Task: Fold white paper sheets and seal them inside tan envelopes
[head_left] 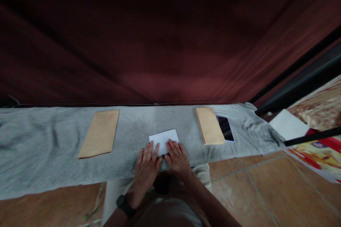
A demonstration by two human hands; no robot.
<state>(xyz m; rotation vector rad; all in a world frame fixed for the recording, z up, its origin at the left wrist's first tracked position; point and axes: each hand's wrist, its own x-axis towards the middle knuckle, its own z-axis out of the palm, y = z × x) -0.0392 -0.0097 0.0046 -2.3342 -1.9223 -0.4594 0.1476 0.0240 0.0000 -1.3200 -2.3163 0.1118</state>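
Observation:
A small white sheet of paper (164, 137), perhaps folded, lies slightly tilted on the grey cloth in front of me. My left hand (147, 163) rests flat on its lower left part, fingers stretched out. On the lower right part lies my right hand (178, 156), also flat with the fingers extended. Both thumbs point inward near the sheet's lower edge, and the hands hide its lower corners. To the left is a brown envelope (100, 133), lying flat. A stack of brown envelopes (210, 126) sits to the right of my hands.
A phone (225, 128) lies partly under the envelope stack's right side. The grey cloth (53, 142) covers a long narrow surface before a dark red curtain (170, 60). Dark bars (298, 81), a white sheet (289, 124) and a colourful printed package (319, 154) are at the right.

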